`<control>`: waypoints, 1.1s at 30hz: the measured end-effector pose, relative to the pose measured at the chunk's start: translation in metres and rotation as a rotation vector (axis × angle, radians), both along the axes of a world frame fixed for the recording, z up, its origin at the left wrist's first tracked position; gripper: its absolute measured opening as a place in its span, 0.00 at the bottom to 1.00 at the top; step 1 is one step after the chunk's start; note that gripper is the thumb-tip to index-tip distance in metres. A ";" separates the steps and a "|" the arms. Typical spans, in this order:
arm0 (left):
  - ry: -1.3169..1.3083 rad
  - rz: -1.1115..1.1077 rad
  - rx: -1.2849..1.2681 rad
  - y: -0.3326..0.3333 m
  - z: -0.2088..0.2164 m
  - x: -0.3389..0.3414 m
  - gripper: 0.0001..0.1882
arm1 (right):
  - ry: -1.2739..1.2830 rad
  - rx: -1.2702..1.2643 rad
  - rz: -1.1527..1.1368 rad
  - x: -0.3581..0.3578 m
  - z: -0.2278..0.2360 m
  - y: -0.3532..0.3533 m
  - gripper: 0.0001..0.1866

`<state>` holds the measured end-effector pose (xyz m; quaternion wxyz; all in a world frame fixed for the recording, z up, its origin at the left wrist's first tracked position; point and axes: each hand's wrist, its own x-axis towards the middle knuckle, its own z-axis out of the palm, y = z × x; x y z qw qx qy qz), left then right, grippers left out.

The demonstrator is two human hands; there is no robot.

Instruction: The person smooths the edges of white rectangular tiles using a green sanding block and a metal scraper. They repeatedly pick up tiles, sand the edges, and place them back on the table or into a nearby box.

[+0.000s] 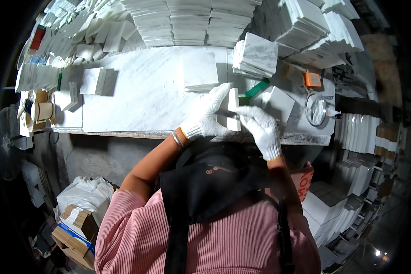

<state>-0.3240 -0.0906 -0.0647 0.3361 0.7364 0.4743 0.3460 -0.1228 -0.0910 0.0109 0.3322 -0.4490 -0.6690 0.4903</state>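
A white marble tile (233, 97) stands on its narrow edge near the table's front, its thin side facing up. My left hand (201, 119), in a white knit glove, grips it from the left, with fingertips at the far end and thumb near the close end. My right hand (261, 130), gloved alike, is closed with fingertips against the tile's right side. A thin dark strip shows by its fingertips, crossing toward my left palm; what it is I cannot make out. Just beyond lies a small tile stack (199, 68), and a green block (257, 88) sits to the right.
Tall stacks of white tiles (191, 22) line the back of the marble-topped table (132, 98). Another stack (255, 54) stands back right, with a loose tile (278, 104) before it. An orange box (312, 79) and a clear round container (315, 109) sit right; a tape roll (42, 111) stands left.
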 end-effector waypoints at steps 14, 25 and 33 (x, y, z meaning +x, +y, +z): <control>0.006 -0.029 0.071 0.000 0.000 -0.004 0.63 | 0.063 -0.216 0.019 0.008 0.003 -0.021 0.14; -0.029 -0.043 -0.041 0.004 0.031 0.001 0.63 | -0.017 -0.145 -0.381 0.042 0.001 -0.010 0.20; 0.366 -0.109 0.194 -0.003 0.054 0.018 0.58 | -0.324 -0.041 -0.269 0.023 0.019 -0.035 0.26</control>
